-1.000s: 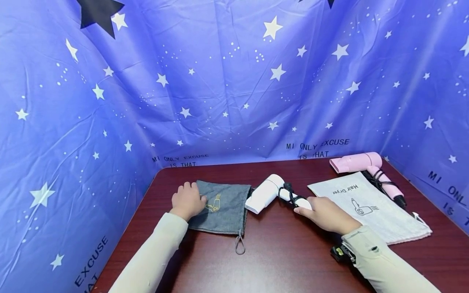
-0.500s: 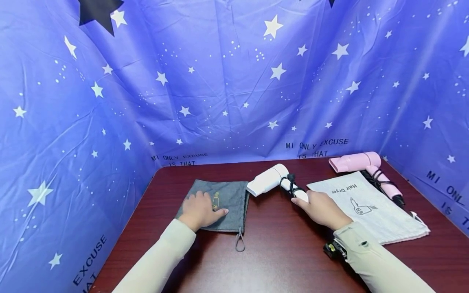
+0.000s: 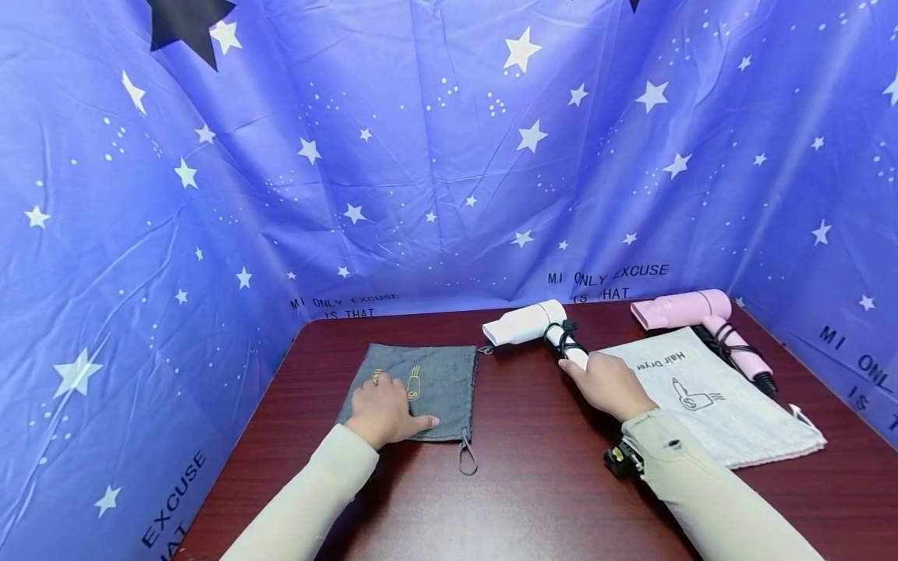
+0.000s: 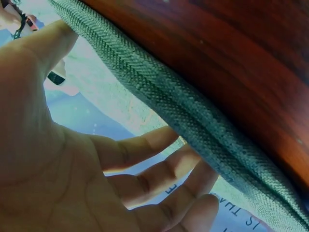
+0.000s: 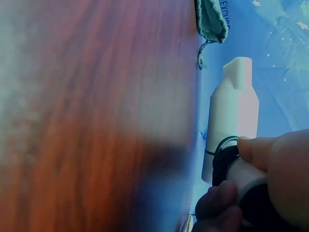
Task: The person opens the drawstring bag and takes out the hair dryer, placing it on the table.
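Observation:
A grey drawstring bag (image 3: 445, 389) with a yellow hair-dryer print lies flat on the table at left centre. My left hand (image 3: 389, 411) rests on it, fingers spread loosely; the left wrist view shows the fingertips touching the bag (image 4: 159, 92) with nothing gripped. To the right of the bag, my right hand (image 3: 617, 387) grips the handle of a white hair dryer (image 3: 526, 323), its black cord wound round the handle. The dryer's nozzle points left, just past the bag's upper right corner. In the right wrist view thumb and fingers close round the handle of the dryer (image 5: 234, 111).
A white drawstring bag (image 3: 737, 421) printed "Hair Dryer" lies beside and partly behind the right hand. Beyond it is a pink hair dryer (image 3: 684, 310) with a wound black cord. A starry blue curtain (image 3: 449, 156) surrounds the dark red table (image 3: 533, 483).
My right hand has swung the white hair dryer away from the grey bag, up and to the right. My left hand has slid right and nearer over the bag, with its thumb now spread.

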A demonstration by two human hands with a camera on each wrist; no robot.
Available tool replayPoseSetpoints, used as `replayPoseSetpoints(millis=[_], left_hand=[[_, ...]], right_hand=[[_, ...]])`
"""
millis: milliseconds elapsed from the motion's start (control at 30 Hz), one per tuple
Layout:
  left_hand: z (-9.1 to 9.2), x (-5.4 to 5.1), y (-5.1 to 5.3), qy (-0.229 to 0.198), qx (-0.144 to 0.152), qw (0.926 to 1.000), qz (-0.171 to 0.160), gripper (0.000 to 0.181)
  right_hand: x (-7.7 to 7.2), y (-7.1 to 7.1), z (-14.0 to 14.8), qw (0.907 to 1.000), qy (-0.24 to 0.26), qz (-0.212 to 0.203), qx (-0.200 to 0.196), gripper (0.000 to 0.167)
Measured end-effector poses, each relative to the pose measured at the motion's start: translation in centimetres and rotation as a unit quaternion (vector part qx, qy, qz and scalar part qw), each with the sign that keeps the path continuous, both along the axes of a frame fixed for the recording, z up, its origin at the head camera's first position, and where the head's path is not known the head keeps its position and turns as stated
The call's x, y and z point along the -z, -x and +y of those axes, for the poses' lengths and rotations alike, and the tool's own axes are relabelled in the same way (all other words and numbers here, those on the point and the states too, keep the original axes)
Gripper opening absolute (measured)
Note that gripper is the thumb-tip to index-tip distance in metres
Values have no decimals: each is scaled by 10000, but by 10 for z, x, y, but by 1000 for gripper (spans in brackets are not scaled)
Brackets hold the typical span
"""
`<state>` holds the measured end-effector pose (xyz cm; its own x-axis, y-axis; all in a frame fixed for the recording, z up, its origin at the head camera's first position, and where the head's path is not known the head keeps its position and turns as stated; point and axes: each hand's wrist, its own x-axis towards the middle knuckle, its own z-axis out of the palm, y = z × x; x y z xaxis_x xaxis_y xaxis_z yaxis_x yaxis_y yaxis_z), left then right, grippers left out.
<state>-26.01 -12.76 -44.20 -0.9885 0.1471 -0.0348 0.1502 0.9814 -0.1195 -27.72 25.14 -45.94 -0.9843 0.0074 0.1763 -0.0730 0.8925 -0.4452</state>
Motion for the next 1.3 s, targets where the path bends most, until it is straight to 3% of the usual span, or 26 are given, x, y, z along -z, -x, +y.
replayPoseSetpoints(millis=[633, 933, 1167, 1300], left_hand=[[-12, -12, 1, -299, 667, 9963, -442, 100], [-18, -14, 1, -565, 804, 9933, -607, 103], [-27, -12, 4, -675, 1102, 9892, -695, 99], [-31, -10, 3, -785, 1248, 9871, -623, 93]], right_hand=[[0, 23, -4, 9992, -55, -297, 270, 52], [1, 29, -4, 9983, -162, -536, 141, 49], [0, 34, -4, 9977, -408, -541, 60, 47], [-5, 34, -1, 9952, -520, -816, 149, 46]])
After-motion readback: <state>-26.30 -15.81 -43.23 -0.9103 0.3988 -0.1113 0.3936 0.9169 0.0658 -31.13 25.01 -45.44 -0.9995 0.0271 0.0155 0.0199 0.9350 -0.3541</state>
